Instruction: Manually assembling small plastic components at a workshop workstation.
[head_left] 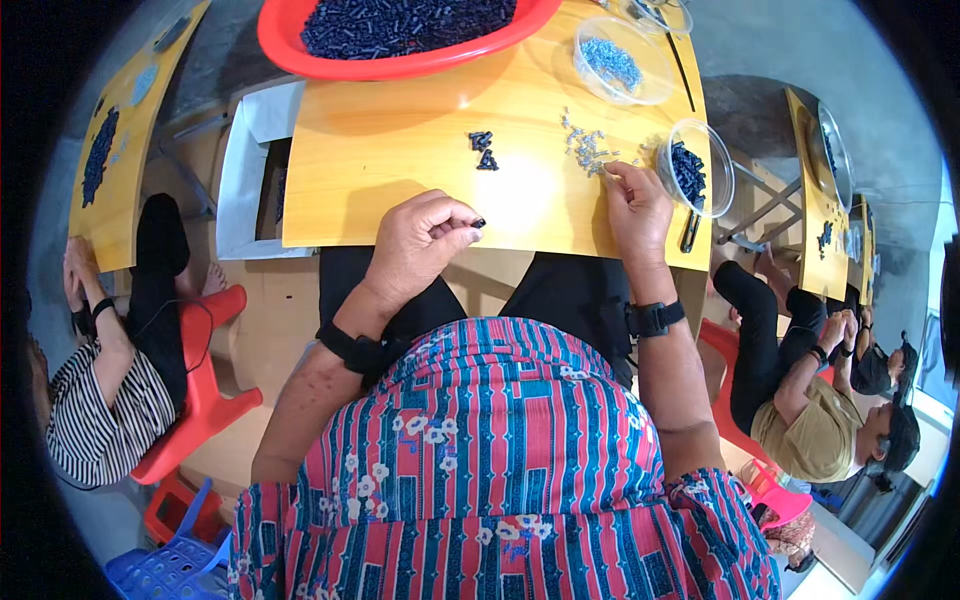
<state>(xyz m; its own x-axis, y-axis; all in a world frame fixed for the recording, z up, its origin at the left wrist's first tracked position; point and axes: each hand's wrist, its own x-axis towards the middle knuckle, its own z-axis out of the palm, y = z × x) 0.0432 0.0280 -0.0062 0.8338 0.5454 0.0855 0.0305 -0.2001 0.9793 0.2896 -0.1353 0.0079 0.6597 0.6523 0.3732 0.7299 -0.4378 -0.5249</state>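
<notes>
My left hand point(422, 242) is closed in a pinch at the table's near edge. A small black plastic piece point(479, 223) sticks out between its thumb and fingertips. My right hand point(638, 208) is also closed, fingertips pinched together at the edge of a scatter of small clear pieces point(586, 148); whatever lies between them is too small to make out. Between and beyond my hands, several black pieces point(483, 150) lie in a small group. Right beside my right hand stands a clear round tub point(724, 172) with black pieces inside.
A red basin point(400, 68) full of black pieces sits at the far side of the yellow table point(350, 170). A clear bowl point(648, 88) holds bluish clear pieces. A black-handled tool point(690, 232) lies near the right edge. A white box point(232, 190) is on the left. People sit at both sides.
</notes>
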